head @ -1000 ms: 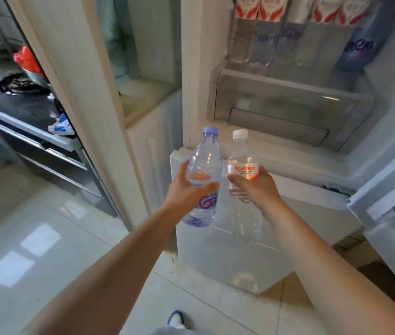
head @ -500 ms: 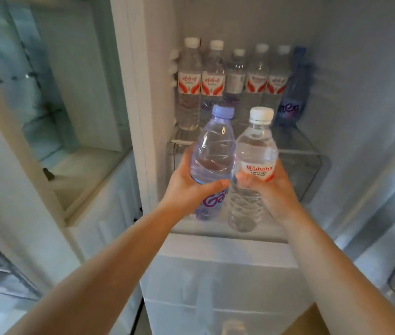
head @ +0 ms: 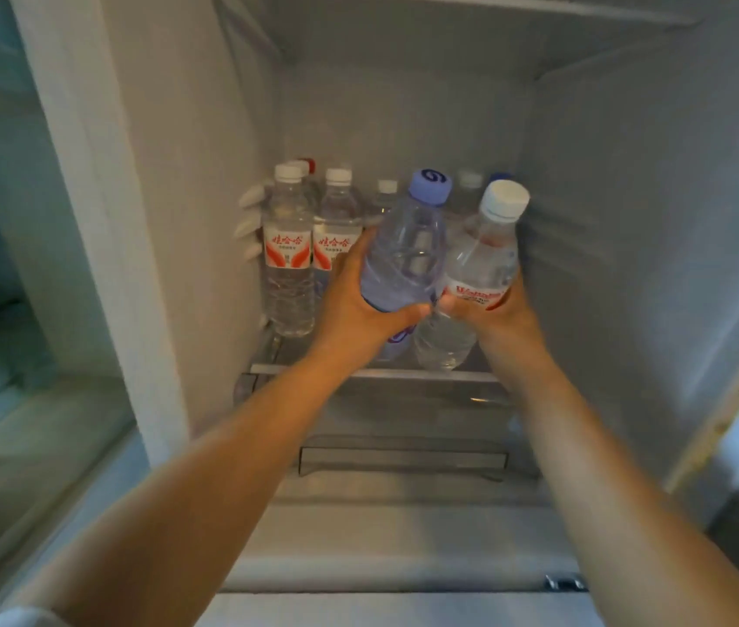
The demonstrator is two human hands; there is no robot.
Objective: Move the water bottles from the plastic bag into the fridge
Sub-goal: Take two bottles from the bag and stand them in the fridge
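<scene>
My left hand (head: pixel 358 305) grips the purple-capped bottle (head: pixel 408 260), my right hand (head: pixel 494 310) the white-capped bottle (head: pixel 478 273). Both lean toward me, side by side, just above the fridge shelf (head: pixel 304 369), with the standing bottles (head: pixel 288 264) directly behind.

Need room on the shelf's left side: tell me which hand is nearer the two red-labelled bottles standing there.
Left. The left hand, gripping the purple-capped bottle, sits just right of the red-labelled bottles; the right hand, holding the white-capped bottle, is farther right.

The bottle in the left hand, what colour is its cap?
Light purple cap with a dark swirl on top, seen best in the head view.
</scene>
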